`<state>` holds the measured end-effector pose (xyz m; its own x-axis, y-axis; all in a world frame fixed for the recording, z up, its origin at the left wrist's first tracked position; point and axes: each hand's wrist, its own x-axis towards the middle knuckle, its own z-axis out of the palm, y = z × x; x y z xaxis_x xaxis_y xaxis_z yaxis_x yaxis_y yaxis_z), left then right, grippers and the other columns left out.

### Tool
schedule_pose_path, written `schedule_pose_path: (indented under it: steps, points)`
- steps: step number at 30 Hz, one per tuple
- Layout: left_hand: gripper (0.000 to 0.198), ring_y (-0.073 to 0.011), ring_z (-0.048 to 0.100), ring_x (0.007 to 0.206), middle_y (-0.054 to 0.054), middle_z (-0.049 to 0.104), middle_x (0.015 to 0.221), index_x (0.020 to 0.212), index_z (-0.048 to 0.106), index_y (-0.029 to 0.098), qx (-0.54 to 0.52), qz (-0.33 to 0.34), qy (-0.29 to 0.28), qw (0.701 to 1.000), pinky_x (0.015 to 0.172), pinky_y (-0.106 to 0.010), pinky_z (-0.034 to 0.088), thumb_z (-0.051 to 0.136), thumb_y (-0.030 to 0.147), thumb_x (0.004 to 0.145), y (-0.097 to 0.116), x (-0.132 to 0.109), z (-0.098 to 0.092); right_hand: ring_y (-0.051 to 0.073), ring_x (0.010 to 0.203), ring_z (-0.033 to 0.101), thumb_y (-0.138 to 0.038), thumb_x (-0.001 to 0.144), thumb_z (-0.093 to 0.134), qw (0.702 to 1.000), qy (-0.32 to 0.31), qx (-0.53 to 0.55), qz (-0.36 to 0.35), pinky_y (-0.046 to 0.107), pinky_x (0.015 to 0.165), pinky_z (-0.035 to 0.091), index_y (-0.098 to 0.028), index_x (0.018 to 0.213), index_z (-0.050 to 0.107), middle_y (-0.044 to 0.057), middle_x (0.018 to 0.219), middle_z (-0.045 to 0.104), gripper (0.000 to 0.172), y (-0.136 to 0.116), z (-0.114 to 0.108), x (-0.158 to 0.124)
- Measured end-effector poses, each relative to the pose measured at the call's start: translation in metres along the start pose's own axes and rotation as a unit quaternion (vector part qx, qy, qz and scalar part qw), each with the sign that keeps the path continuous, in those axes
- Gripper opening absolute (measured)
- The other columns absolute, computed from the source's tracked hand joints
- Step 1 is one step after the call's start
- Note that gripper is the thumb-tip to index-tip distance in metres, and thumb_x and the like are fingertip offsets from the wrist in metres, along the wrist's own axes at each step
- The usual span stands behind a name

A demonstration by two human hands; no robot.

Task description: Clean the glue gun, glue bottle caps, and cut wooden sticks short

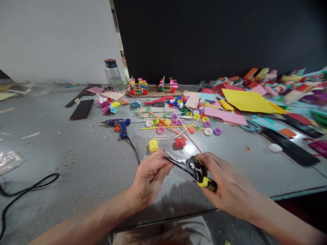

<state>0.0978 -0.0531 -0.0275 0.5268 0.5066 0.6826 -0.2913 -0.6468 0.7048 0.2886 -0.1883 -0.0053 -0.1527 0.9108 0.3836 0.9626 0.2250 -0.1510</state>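
Observation:
My right hand [223,182] is wrapped round a pair of shears [192,165] with black and yellow handles. Their blades are spread apart and point left toward my left hand [153,173]. The left fingers are pinched together at the blade tips; whatever lies between them is too small or hidden to make out. Just beyond the hands sit a yellow cap [153,145] and a red cap [180,143]. A thin wooden stick [192,137] slants down toward the shears, and short cut sticks [160,137] lie near the yellow cap.
A blue glue gun [123,127] with a black cord lies left of centre. Behind are coloured bottle caps [174,116], wrapped sticks [145,112] and small built toy vehicles [138,86]. A water bottle [114,75] stands at the back; coloured paper [250,101] and scissors [250,126] lie right.

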Motion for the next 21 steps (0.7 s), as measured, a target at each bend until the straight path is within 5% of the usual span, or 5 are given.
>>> schedule_pose_path:
  steps: [4, 9, 16, 21]
  points:
    - [0.019, -0.0141, 0.057, 0.07, -0.001, 0.066, 0.076, 0.097, 0.072, 0.022, -0.012, 0.008, -0.012, 1.0, 0.063, -0.027, 0.045, 0.054, 0.014, 0.1, -0.003, -0.004, -0.002, 0.026, 0.091, 0.07, -0.016, 0.083, 0.052, 0.999, 0.001, 0.044, 0.017, 0.038, 0.076, 0.06, -0.017, 0.121, 0.047, 0.013, 0.101, 0.07, 0.038, 0.0, 0.0, 0.0]
    - [0.022, -0.0147, 0.055, 0.074, -0.003, 0.063, 0.086, 0.105, 0.07, 0.023, 0.005, -0.065, -0.038, 0.997, 0.068, -0.029, 0.044, 0.048, 0.019, 0.103, -0.002, -0.006, -0.005, 0.027, 0.099, 0.069, -0.026, 0.09, 0.055, 0.993, -0.012, 0.075, 0.093, 0.04, 0.082, 0.058, -0.019, 0.127, 0.047, 0.013, 0.112, 0.068, 0.038, 0.011, 0.002, -0.001]
    - [0.022, -0.0125, 0.045, 0.061, 0.005, 0.047, 0.066, 0.106, 0.064, 0.02, -0.084, -0.218, -0.012, 0.972, 0.06, -0.027, 0.037, 0.044, 0.027, 0.103, -0.016, -0.005, -0.001, 0.041, 0.104, 0.068, -0.055, 0.095, 0.051, 0.979, -0.024, -0.089, 0.184, 0.057, 0.083, 0.056, -0.008, 0.131, 0.049, 0.024, 0.114, 0.069, 0.059, 0.088, 0.008, -0.03]
    - [0.011, -0.0145, 0.057, 0.071, 0.0, 0.069, 0.076, 0.104, 0.059, 0.02, -0.08, -0.246, -0.015, 0.966, 0.07, -0.03, 0.043, 0.049, 0.024, 0.101, -0.02, 0.0, -0.001, 0.039, 0.094, 0.071, -0.047, 0.098, 0.05, 0.972, -0.06, -0.144, 0.176, 0.049, 0.078, 0.057, -0.013, 0.126, 0.056, 0.023, 0.105, 0.071, 0.044, 0.136, -0.003, -0.063]
